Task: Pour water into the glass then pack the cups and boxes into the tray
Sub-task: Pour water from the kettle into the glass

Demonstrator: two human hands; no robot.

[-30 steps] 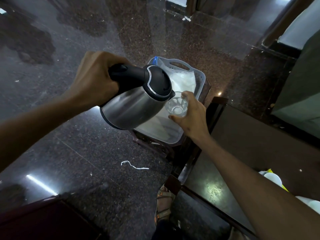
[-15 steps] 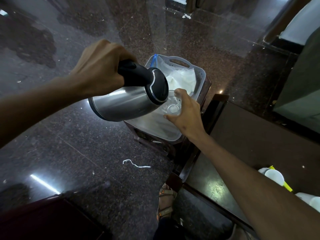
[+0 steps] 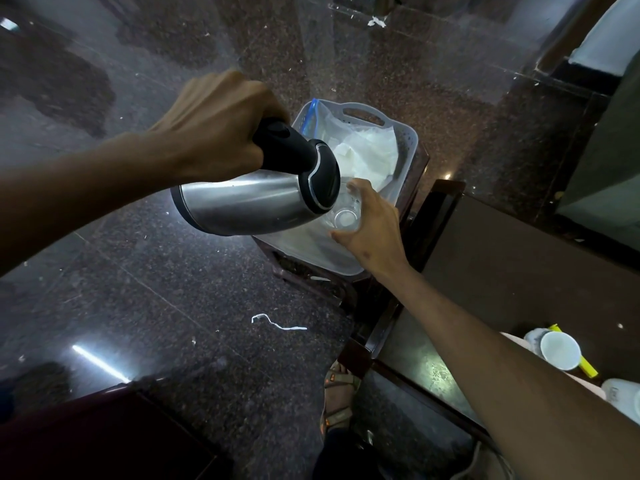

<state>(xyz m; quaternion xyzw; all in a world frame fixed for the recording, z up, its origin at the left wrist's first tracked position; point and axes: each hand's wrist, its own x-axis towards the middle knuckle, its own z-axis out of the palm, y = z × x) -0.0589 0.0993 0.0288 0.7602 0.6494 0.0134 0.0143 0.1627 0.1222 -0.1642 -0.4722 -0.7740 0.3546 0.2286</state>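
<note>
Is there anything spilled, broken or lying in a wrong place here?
No spill shows. Scraps litter the floor: a white twisted strip below the tray and a torn white bit at the top. Kettle and glass look undamaged.

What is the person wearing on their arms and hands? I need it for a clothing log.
Nothing shows on them: the left hand and right hand are bare, with no gloves, rings or watch in view, and both forearms are uncovered, with no sleeves as far as the picture reaches.
</note>
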